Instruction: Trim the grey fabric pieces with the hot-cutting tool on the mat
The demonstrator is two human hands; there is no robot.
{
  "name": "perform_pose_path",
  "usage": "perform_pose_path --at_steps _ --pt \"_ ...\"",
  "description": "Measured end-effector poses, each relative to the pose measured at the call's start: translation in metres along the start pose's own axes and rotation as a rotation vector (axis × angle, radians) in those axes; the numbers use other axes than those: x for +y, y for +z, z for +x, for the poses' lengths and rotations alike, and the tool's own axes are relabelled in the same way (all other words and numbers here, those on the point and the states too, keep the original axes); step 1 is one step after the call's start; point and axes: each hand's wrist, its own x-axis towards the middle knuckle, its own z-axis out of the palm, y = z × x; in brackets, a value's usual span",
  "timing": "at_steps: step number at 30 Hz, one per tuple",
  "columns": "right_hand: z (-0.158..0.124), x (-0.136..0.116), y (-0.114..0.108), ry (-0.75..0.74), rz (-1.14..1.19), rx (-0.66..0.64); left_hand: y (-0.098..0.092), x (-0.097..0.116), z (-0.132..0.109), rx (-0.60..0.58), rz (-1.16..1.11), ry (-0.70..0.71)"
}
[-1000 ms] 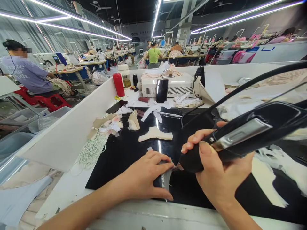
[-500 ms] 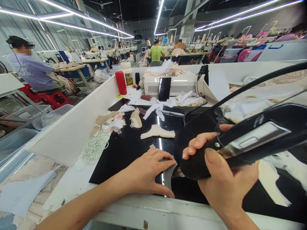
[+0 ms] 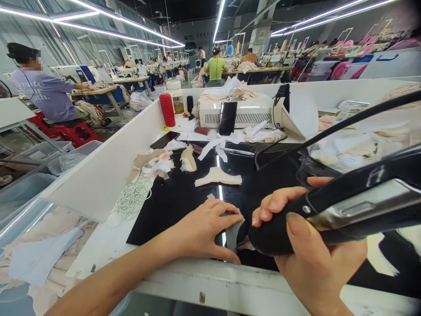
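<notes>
On the black board (image 3: 164,219), my left hand (image 3: 210,226) lies with thumb and fingers spread. It presses on a curved grey piece (image 3: 234,235), whose edge shows between thumb and forefinger. My right hand (image 3: 312,250) is wrapped round a black corded power tool (image 3: 348,213) with a silver panel. The tool's rounded black end is just right of the grey piece; its working tip is hidden. A stack of cream shaped pieces (image 3: 218,176) lies beyond my left hand. More cream pieces (image 3: 381,254) are partly visible beneath the tool.
Pale elastic loops (image 3: 133,197) and fabric scraps (image 3: 154,164) lie at left. Behind are a phone (image 3: 227,118) leaning on a white vented machine (image 3: 250,112), a red bottle (image 3: 167,109) and a pen (image 3: 238,152). The tool's cable (image 3: 315,131) arches across the right. Co-workers sit beyond.
The view has shifted slightly. The power tool and my right hand sit a little lower and farther right in the picture. My left hand stays on the grey piece.
</notes>
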Motion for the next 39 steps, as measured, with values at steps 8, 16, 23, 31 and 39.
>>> perform_pose_path --at_steps 8,16,23,31,39 --pt "0.001 -0.004 -0.005 0.002 -0.016 0.008 0.003 -0.005 0.0 0.021 -0.026 0.026" --pt "0.015 -0.007 -0.019 0.004 -0.085 0.11 0.003 -0.014 -0.004 0.175 -0.016 0.031" --pt "0.033 -0.013 -0.019 -0.039 -0.14 0.295 0.012 -0.011 -0.007 0.139 -0.039 0.062" --pt "0.018 -0.007 -0.006 -0.011 -0.093 0.107 0.007 -0.002 0.001 0.103 -0.108 0.053" --pt "0.009 -0.006 -0.008 0.003 -0.056 0.056 0.008 0.0 0.002 0.097 -0.109 0.041"
